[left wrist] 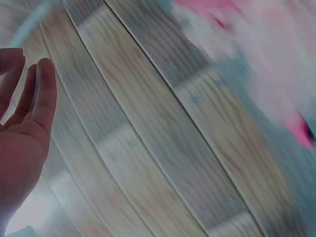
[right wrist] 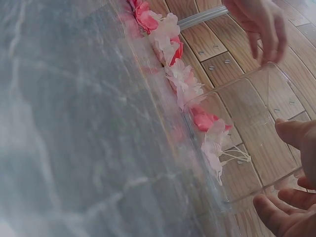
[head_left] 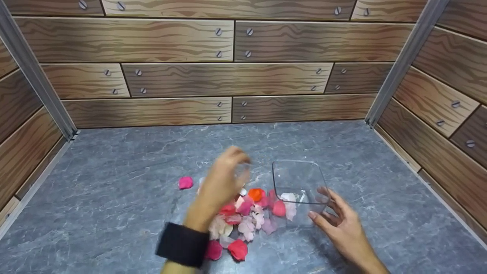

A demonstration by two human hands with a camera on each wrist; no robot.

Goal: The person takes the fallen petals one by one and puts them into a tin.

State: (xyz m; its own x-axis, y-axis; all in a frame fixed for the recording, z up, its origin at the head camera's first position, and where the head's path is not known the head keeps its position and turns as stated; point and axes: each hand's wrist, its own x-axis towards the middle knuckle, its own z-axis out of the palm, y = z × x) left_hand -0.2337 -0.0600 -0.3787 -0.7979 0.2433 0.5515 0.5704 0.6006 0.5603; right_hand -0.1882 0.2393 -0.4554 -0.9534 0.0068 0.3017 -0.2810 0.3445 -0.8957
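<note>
Wood-plank-patterned walls (head_left: 182, 42) stand beyond both hands, and a grey marbled bench (head_left: 99, 198) spreads beneath them. Leftmost, a single magenta petal (head_left: 185, 182) lies on the bench just left of the left hand (head_left: 224, 173). That hand, above a black wristband (head_left: 182, 245), is blurred in the head view; its fingers are loosely bent and parted, with nothing visible in them. Right of its wrist spreads a pile of petals (head_left: 247, 226), pink, white and red, an orange flower (head_left: 255, 194) at its far side. Next comes a clear container (head_left: 298, 177), just left of the right hand (head_left: 344, 224), whose thumb and fingers grip its side. Pale and red petals show through its wall; whether they lie inside or behind, I cannot tell.
</note>
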